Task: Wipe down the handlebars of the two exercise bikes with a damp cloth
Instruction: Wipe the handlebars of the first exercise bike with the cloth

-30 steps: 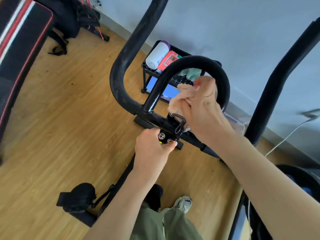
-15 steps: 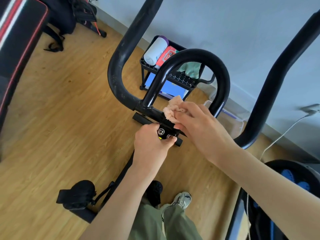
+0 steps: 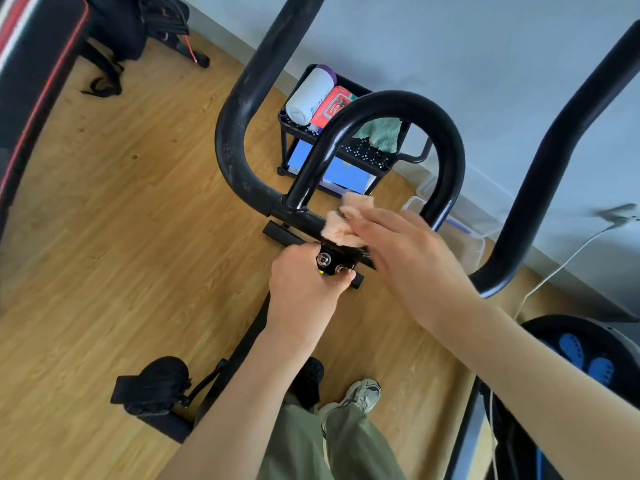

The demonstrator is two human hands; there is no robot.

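Observation:
The black handlebars (image 3: 235, 133) of an exercise bike fill the middle of the view, with a curved inner loop (image 3: 446, 140) rising from the crossbar. My right hand (image 3: 408, 258) presses a peach cloth (image 3: 341, 226) onto the crossbar at the foot of that loop. My left hand (image 3: 301, 292) grips the black clamp bracket (image 3: 330, 263) with two bolts, just below the cloth. The right outer handlebar (image 3: 540, 174) sweeps up past my right forearm.
A small black cart (image 3: 367, 152) by the wall holds a white roll (image 3: 311, 95), a red pack (image 3: 332, 105) and a green cloth (image 3: 379, 133). A bike pedal (image 3: 156, 384) sits low left, my shoe (image 3: 360, 396) on the wooden floor. A padded bench (image 3: 31, 74) is at far left.
My right hand has brought the cloth down from the top right of the inner loop to the crossbar at its base. My left hand has stayed on the clamp.

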